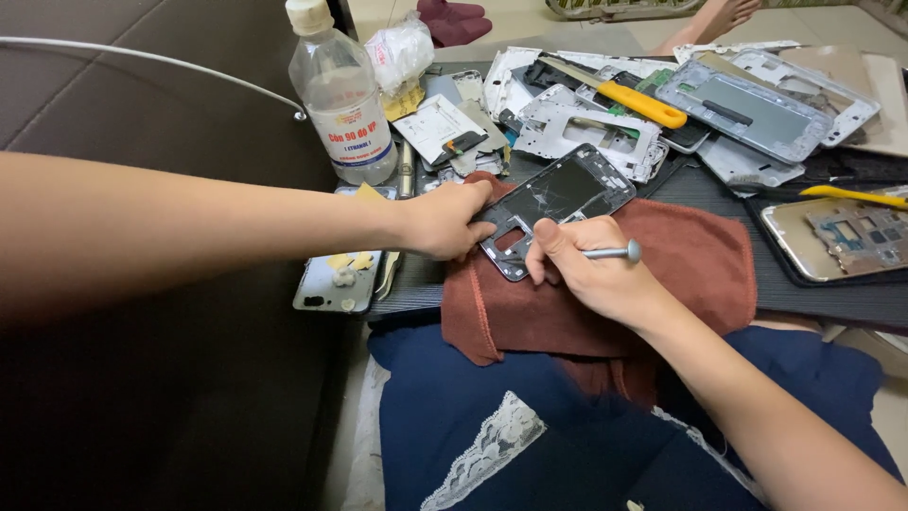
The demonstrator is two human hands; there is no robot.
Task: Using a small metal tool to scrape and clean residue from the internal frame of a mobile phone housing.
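Cluttered dark worktop point(832, 303), scrap phone frames heaped behind. Our left hand point(443, 220) pins the cracked phone frame point(558, 203) on a brown cloth point(700, 260) for steadiness; our right hand point(591, 270) grips a metal tool point(613, 253), tip hidden at the frame's lower edge.

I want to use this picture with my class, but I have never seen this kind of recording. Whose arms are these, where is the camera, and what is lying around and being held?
There is only one picture, taken by a camera worn on a person's head, looking down at their own bare hands. No machine is involved.

The left hand presses down on a phone frame with cracked glass, which lies on a reddish-brown cloth. The right hand grips a thin metal tool and touches the same frame.

Behind them is a pile of other phone frames, with a yellow-handled tool on top. A clear plastic bottle stands to the left, next to a phone back cover.
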